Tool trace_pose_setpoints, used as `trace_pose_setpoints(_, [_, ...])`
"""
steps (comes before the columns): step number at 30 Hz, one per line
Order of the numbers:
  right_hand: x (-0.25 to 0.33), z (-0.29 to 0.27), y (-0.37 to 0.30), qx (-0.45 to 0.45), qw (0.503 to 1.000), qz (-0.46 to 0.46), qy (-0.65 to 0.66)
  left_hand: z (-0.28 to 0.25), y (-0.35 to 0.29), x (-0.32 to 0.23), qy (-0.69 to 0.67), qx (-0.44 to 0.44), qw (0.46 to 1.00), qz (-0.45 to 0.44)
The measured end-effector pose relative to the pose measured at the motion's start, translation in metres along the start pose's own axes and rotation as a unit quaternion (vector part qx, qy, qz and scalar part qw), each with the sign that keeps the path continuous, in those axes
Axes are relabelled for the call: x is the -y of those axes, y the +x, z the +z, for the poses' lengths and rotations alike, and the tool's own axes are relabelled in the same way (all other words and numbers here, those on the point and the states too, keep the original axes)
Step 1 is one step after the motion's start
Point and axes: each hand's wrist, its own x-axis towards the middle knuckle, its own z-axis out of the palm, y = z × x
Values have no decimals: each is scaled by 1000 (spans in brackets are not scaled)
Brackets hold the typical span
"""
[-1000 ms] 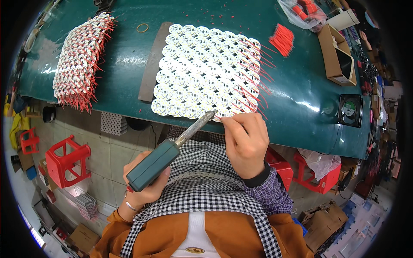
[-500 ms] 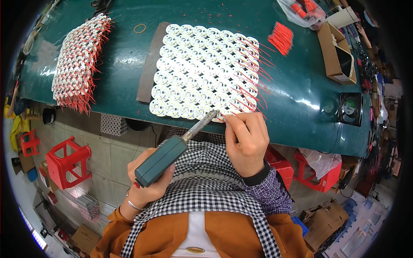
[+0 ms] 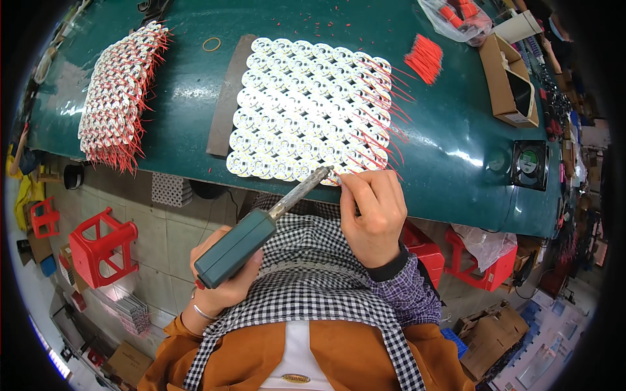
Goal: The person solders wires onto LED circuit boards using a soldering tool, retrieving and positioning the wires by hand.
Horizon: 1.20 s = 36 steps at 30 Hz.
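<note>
My left hand is wrapped round the dark green handle of a soldering iron. Its metal barrel slants up to the right, and the tip is at the near right corner of a sheet of round white circuit boards. Close beside the tip, my right hand is closed in a pinch on a short red wire, mostly hidden by the fingers. More red wires stick out from the boards along the sheet's right side. The sheet lies flat on a grey plate, which shows at its left.
A stack of wired board sheets stands on the green table at the left. Toward the far right lie a bundle of red wires, a plastic bag, a cardboard box and a black fan. A rubber band lies behind the plate.
The soldering iron's handle has dropped slightly down and left with my left hand, while its tip stays at the same corner. My right hand has barely moved.
</note>
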Motion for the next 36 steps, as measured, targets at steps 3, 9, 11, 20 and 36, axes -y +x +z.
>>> trace_pose_setpoints(3, [0, -1, 0, 2, 1000, -2, -2, -2, -1, -1, 4, -3, 1000, -13])
trace_pose_setpoints(9, [-1, -23, 7, -11, 1000, 12, 23, -2, -2, 1, 21, -13, 1000, 4])
trace_pose_setpoints(11, [-7, -31, 9, -18, 999, 42, -2, -1, -4, 5, -5, -24, 999, -28])
trace_pose_setpoints(20, [-15, -29, 16, 48, 997, 56, -2, 0, -1, 8, 6, -19, 1000, 1])
trace_pose_setpoints(36, [1, -24, 36, 82, 996, 25, 25, -2, 5, 13, -6, -46, 999, 0])
